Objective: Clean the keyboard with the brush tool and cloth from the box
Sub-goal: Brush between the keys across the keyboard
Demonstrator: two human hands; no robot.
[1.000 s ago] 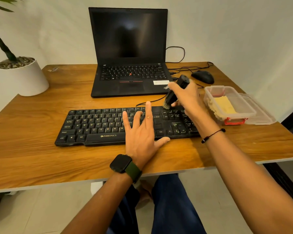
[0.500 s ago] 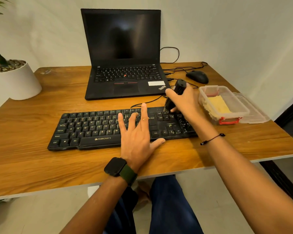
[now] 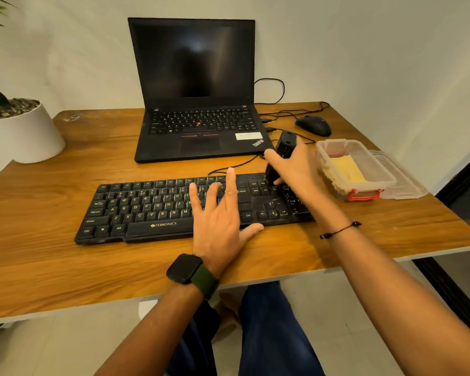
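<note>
Two hands are at work in the head view, and you are in the brushing step: the cloth (image 3: 346, 169) lies unused in the open box (image 3: 388, 183), just to the right of your right hand (image 3: 296, 169). That hand's fingers (image 3: 272, 156) are curled round the black brush tool (image 3: 282, 150), which stands steeply tilted with its top toward the laptop (image 3: 198, 123). Its lower end meets the keyboard (image 3: 152, 210) at the small key block above the arrow keys; the bristles themselves are hidden behind your thumb and hand.

Your left hand (image 3: 220, 223) lies flat on the keyboard, fingers (image 3: 231, 185) straight and spread, thumb out along the front edge by the tabletop (image 3: 65, 267). It holds nothing and seems only to steady the board.

Judging from this, most keys to the left of your left fingers are not yet brushed. Your next move calls for short strokes along the rows, working leftward, and shifting the steadying hand out of the brush's path. The cloth comes after that.
</note>
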